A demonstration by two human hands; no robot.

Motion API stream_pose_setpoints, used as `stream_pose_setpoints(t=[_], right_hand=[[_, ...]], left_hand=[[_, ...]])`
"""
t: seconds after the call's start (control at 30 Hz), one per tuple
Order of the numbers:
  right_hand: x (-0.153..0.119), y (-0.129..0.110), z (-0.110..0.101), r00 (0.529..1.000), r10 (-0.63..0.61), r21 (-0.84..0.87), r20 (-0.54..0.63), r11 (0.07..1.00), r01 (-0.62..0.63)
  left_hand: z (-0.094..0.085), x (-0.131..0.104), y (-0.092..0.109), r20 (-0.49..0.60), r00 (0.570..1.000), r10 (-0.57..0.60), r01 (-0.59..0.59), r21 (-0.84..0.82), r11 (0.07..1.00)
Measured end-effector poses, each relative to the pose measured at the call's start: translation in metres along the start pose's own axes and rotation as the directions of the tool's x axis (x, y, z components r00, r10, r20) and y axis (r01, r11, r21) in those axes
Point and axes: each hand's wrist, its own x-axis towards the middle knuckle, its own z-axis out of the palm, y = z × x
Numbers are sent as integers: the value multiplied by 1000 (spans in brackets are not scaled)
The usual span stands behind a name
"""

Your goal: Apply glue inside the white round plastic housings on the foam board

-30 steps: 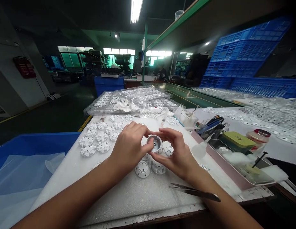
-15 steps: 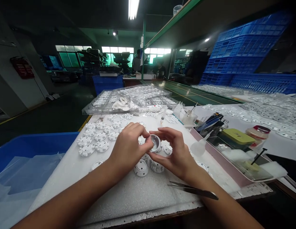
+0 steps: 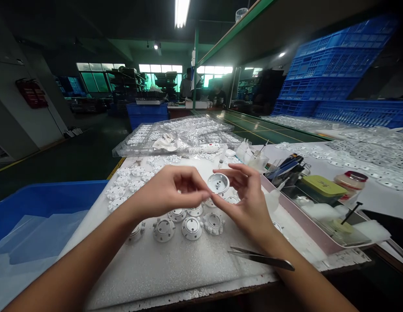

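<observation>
A round white plastic part (image 3: 218, 184), shaped like a shallow cup, is tilted so that its grey inside with small holes faces me. My right hand (image 3: 245, 195) grips it by the rim between thumb and fingers. The thumb and forefinger of my left hand (image 3: 180, 190) are pinched together at the part's lower left edge; whatever they hold is too small or hidden to make out. Below the hands, several similar white parts with knobbed rims (image 3: 192, 227) lie on the foam sheet (image 3: 175, 268). Tweezers (image 3: 261, 258) rest beside my right forearm.
A pink-edged tray (image 3: 305, 225) with tools, a yellow-lidded box (image 3: 323, 185) and a red-capped jar (image 3: 352, 182) stands right. Clear trays of small white parts (image 3: 139, 141) lie at the back. A blue bin (image 3: 55, 195) sits left; blue crates (image 3: 331, 69) are stacked right.
The white part has moved slightly right and up and turned its inside more towards me. My left hand's pinch has shifted from its left side to its lower left edge.
</observation>
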Motion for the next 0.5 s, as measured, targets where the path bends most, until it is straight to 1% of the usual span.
stream_pose_setpoints(t=[0.03, 0.07, 0.1, 0.13, 0.17, 0.2, 0.23, 0.3, 0.33, 0.37, 0.4, 0.43, 0.47, 0.5], right_hand=[[1, 0, -1, 1000, -4, 24, -21, 1000, 5], [2, 0, -2, 999, -9, 48, -38, 999, 11], [3, 0, -2, 999, -14, 71, -48, 997, 18], [4, 0, -3, 998, -25, 89, -54, 996, 30], [5, 0, -3, 998, -37, 102, -54, 994, 42], [6, -1, -3, 997, -51, 112, -52, 992, 56], [9, -2, -4, 997, -62, 119, -47, 991, 67], [17, -9, -5, 997, -63, 117, -33, 991, 67], [22, -14, -5, 998, -55, 107, -20, 993, 57], [29, -20, -5, 999, -44, 94, 0, 995, 44], [36, -27, -5, 999, -32, 82, 26, 996, 30], [45, -34, -5, 998, -25, 75, 56, 997, 21], [53, -40, -3, 996, -26, 79, 86, 997, 19], [61, -45, -1, 993, -39, 96, 116, 995, 28]], left_hand=[[1, -2, 2, 152, 987, -48, 57, -54, 997], [4, -3, 3, 295, 950, -99, 127, -78, 989], [8, -5, 4, 414, 899, -142, 190, -76, 979], [15, -6, 4, 505, 847, -167, 225, -54, 973], [21, -7, 4, 574, 801, -167, 219, -22, 975], [28, -8, 3, 629, 764, -143, 177, 9, 984], [33, -8, 2, 670, 736, -102, 110, 31, 993], [39, -8, 1, 717, 696, -27, -8, 45, 999], [38, -8, 0, 725, 689, -5, -28, 34, 999], [34, -7, -1, 710, 704, 8, -26, 15, 1000], [28, -6, -2, 655, 755, 27, -19, -20, 1000], [21, -5, -4, 542, 838, 59, -20, -77, 997], [12, -3, -6, 359, 928, 97, -43, -154, 987], [3, -1, -8, 117, 986, 122, -93, -226, 970]])
